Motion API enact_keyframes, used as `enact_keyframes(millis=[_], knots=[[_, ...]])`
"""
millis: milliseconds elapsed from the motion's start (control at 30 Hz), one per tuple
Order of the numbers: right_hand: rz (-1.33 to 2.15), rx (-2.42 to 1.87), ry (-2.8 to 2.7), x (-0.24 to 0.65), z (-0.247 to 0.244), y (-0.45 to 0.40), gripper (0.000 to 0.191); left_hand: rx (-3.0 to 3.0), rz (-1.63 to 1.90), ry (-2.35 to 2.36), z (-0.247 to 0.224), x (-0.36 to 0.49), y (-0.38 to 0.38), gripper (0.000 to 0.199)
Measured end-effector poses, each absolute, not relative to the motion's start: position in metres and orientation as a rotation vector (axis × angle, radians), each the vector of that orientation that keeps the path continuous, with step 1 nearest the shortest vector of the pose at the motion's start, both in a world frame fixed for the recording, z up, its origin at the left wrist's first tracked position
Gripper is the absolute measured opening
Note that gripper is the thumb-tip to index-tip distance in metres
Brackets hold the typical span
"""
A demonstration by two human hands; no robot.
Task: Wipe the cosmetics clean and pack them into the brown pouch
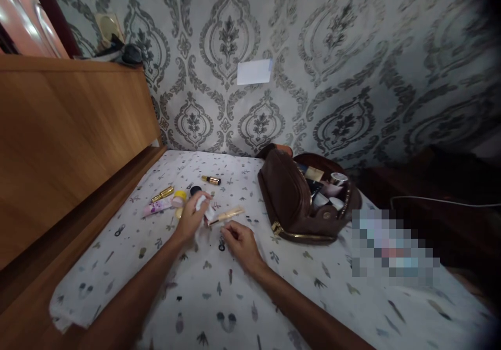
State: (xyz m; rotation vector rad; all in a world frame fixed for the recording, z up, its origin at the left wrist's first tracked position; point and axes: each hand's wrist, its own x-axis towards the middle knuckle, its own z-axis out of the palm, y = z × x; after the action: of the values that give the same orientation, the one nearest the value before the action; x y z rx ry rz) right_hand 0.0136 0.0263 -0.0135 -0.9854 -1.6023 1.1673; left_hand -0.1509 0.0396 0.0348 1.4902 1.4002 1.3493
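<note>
My left hand is closed on a crumpled white tissue, part of which hangs past the fingers. My right hand lies low over the patterned sheet, fingers curled into a pinch; whatever is between them, if anything, is hidden. Just beyond both hands is a slim beige item with a dark thin end, perhaps a brush or tube. Around my left hand are a pink-and-white tube, a yellow-rimmed round container, a black round lid and a gold tube. Farther back rests a gold-and-black tube.
An open brown cosmetic bag, packed with containers, stands to the right. Beyond it is a blurred-out patch. A wooden panel borders the left side, and a patterned wall with a white socket plate rises behind.
</note>
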Motion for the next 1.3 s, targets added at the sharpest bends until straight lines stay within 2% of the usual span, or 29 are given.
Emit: enact_keyframes(millis=[133,267,667,900,1100,1300], knots=[[1.225,-1.004,-1.573,0.014,-0.016,0.019,0.028,1.655,1.565,1.862,0.047,-0.191,0.05,0.023],[1.259,-1.018,-1.542,0.016,-0.014,0.02,0.029,1.612,1.484,2.152,0.042,-0.22,0.059,0.024],[1.247,-0.986,-1.525,0.017,-0.017,0.022,0.026,1.749,0.964,2.335,0.018,-0.229,0.069,0.038],[1.24,-0.974,-1.543,0.017,-0.016,0.022,0.025,1.756,0.799,2.346,0.02,-0.231,0.07,0.04],[1.236,-0.966,-1.531,0.015,-0.02,0.023,0.025,1.701,0.841,2.333,0.02,-0.231,0.072,0.033],[1.279,-0.919,-1.465,0.015,-0.019,0.021,0.021,1.728,1.163,2.223,0.034,-0.219,0.064,0.044]])
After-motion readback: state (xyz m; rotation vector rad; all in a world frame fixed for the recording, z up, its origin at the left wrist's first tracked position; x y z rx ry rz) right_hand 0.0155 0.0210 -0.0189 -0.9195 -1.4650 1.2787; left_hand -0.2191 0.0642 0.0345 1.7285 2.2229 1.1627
